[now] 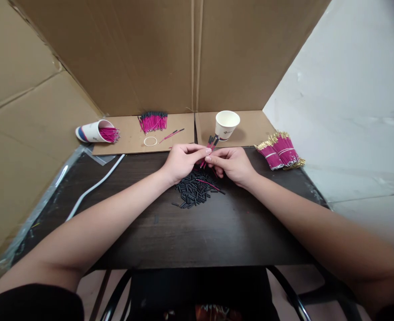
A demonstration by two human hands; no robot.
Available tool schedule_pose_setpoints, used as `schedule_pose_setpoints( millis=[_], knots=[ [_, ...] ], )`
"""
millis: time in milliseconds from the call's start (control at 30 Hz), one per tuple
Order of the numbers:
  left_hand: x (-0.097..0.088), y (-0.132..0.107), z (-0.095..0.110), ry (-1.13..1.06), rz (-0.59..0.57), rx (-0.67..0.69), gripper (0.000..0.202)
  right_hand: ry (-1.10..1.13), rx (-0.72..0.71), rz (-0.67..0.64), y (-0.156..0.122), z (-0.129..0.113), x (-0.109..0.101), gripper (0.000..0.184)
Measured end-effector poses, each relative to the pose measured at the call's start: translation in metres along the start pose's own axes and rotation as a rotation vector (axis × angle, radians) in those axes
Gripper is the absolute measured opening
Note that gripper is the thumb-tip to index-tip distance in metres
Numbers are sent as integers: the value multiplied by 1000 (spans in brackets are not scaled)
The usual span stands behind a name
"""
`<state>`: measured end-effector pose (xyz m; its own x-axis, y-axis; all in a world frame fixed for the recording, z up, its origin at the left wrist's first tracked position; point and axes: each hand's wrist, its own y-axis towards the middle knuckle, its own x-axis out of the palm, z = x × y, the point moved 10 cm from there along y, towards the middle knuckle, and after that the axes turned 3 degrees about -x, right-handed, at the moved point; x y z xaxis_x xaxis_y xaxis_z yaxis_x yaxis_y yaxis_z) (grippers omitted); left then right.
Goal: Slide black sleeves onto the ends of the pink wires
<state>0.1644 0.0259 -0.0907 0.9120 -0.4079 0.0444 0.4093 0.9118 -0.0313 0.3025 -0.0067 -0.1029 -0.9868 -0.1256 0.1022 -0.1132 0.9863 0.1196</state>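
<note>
A black sleeve point(32, 304) is nearest. Loose black tubes point(192, 192) on the desk point(200, 240) look unused; above them, left hand point(182, 162) and right hand point(236, 165) share a narrow grip on black-tipped wires point(213, 143). Beyond, banded bundles point(285, 150) look yet to be tipped; a farther tipped pile point(153, 122) looks done.

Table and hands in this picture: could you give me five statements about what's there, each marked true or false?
1. The left hand and right hand meet at a few pink wires. True.
2. Both cups stand upright. False: the left cup lies on its side, wires sticking out of its mouth.
3. Small black pieces lie in a loose pile on the table. True.
4. The white ring is wrapped around a bundle. False: it lies flat on the cardboard.
5. The gold-tipped bundles lie to the right of the upright cup. True.
</note>
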Motion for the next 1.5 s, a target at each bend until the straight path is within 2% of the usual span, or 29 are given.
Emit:
schedule_pose_setpoints(
  millis=[167,633,1067,1267,1500],
  knots=[
    [2,0,0,-2,-25,2,27,9,16,-17,-1,-1,2,46],
    [2,2,-3,-23,-37,-39,24,31,2,39,0,3,-3,37],
    [1,2,-2,-14,-26,-26,29,20,-12,-13,0,-2,3,41],
    [1,0,0,19,-30,-20,31,29,9,15,0,-2,1,40],
    [6,-2,6,54,-118,-16,29,15,73,-29,1,4,-1,38]
  ],
)
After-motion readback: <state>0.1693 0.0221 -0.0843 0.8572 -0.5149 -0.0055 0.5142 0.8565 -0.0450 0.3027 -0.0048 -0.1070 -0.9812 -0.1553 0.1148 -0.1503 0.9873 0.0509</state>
